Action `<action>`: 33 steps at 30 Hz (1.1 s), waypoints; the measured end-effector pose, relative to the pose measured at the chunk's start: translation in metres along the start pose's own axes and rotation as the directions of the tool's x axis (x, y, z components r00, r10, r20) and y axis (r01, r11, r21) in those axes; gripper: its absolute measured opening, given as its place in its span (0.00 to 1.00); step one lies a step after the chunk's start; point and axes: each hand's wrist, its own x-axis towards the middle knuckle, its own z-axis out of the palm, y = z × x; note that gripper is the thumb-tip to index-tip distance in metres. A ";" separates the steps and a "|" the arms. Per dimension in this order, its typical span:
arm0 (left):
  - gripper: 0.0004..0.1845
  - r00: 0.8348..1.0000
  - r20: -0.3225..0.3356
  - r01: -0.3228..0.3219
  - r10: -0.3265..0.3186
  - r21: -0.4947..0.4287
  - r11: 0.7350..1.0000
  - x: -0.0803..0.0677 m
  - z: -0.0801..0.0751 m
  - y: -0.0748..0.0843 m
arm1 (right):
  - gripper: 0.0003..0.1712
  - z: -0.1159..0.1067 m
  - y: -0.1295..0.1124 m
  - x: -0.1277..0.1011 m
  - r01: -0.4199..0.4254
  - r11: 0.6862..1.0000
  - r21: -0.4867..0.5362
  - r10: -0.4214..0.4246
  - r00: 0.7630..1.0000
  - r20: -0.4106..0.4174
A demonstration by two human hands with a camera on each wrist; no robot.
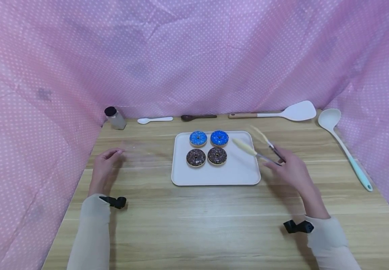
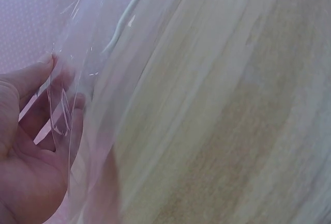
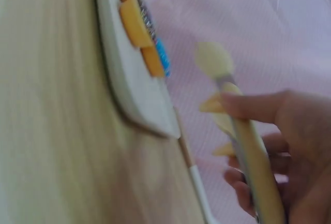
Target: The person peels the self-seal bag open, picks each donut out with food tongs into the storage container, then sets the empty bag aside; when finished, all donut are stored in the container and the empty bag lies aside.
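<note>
A white tray [image 1: 228,172] in the middle of the wooden table carries two blue donuts [image 1: 198,138] [image 1: 219,138] and two chocolate donuts [image 1: 196,157] [image 1: 217,156]. My right hand [image 1: 290,167] grips a pair of tongs [image 1: 255,148] with cream tips, spread apart over the tray's right edge, with nothing between them. The right wrist view shows that hand [image 3: 289,146] curled round the tongs [image 3: 248,141] beside the tray [image 3: 134,94]. My left hand [image 1: 104,165] lies left of the tray and pinches a clear plastic film [image 1: 140,148]. In the left wrist view, the film [image 2: 98,79] runs between thumb and fingers [image 2: 31,146].
Along the back stand a small dark-capped jar [image 1: 114,117], a white spoon [image 1: 155,120], a dark spoon [image 1: 198,117] and a white spatula [image 1: 282,112]. A long white ladle [image 1: 343,144] lies at the right. Pink dotted cloth walls in three sides.
</note>
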 end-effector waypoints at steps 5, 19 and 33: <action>0.27 1.000 -0.016 -0.012 0.013 0.052 0.999 -0.001 -0.001 0.003 | 0.42 0.001 0.021 0.002 -0.144 0.988 0.049 0.150 0.975 -0.164; 0.26 0.994 -0.026 -0.099 0.108 0.224 0.970 -0.002 0.003 0.006 | 0.44 0.004 0.068 0.003 -0.370 0.920 0.132 0.390 0.898 -0.203; 0.16 0.988 -0.057 -0.128 0.140 0.185 0.974 0.003 0.017 -0.001 | 0.64 0.004 0.075 0.005 -0.520 0.841 0.149 0.536 0.839 -0.097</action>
